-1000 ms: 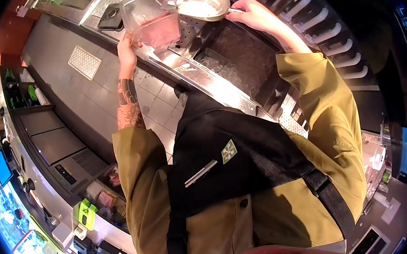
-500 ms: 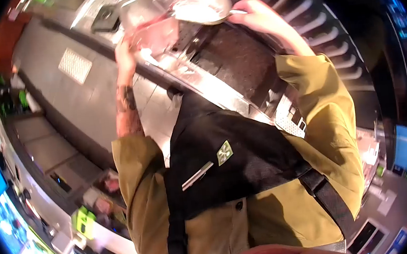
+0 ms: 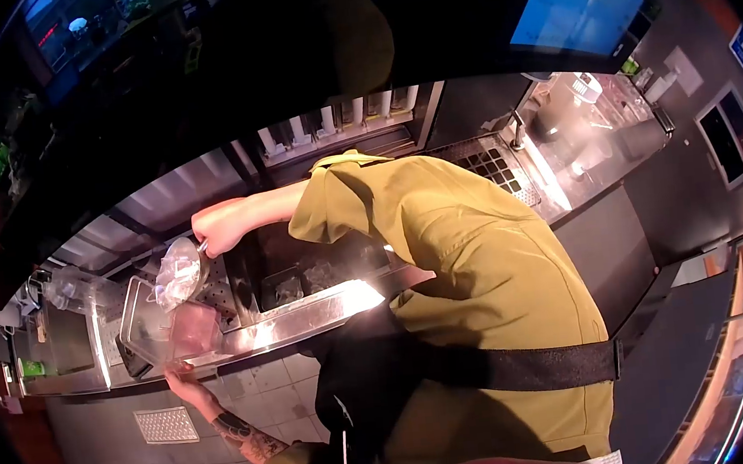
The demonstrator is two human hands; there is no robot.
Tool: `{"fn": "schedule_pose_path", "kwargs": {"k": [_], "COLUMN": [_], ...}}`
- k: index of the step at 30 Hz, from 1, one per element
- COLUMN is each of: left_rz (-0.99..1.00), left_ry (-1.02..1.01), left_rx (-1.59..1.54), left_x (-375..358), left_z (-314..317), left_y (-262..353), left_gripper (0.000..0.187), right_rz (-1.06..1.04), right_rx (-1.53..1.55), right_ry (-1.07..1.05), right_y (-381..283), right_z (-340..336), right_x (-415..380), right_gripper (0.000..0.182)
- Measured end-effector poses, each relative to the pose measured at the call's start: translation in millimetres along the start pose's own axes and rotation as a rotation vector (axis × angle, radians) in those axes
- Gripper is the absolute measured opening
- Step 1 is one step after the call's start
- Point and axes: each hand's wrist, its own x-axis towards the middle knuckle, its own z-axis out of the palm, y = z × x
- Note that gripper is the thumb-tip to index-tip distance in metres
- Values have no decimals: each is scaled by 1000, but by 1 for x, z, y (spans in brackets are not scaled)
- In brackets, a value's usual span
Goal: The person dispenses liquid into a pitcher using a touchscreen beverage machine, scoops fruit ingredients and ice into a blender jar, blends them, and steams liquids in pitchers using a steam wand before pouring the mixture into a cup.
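My right hand is closed around the handle of a round metal scoop, heaped with clear, ice-like pieces. The scoop tilts over a clear plastic container on the counter's left part. Just below the scoop is a see-through container with pink contents. My left hand is at its lower edge, with fingers curled against it at the counter's front edge. The container partly hides those fingertips. To the right of the scoop is a sunken metal bin with clear pieces inside.
A shiny steel ledge runs along the counter front. Upright pale tubes stand behind the bin. A drip grate and a tap are to the right. A dark overhead cabinet with a lit screen hangs above.
My view has turned, so the counter now runs across the left and middle. Both hands keep their holds; the scoop now tips more steeply over the containers.
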Motion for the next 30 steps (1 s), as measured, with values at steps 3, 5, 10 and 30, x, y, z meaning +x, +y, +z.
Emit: {"fn": "schedule_pose_path", "kwargs": {"k": [3,5,10,30], "left_rz": [72,64,62,-382], "left_ry": [-22,65,138,36], "left_rx": [15,31,155,96], "left_x": [4,3,-27,-85], "left_z": [-16,-13,4,40], "left_y": [-20,-33,-27,40], "left_gripper": [25,26,29,15], "right_rz": [-4,-33,-180,128], "right_rx": [29,21,17,53], "right_ry": [18,36,-12,-144], "right_y": [1,2,7,-2], "right_z": [-2,-3,-5,-3], "right_x": [-4,-7,-1,45], "right_gripper": [24,24,24,19]}}
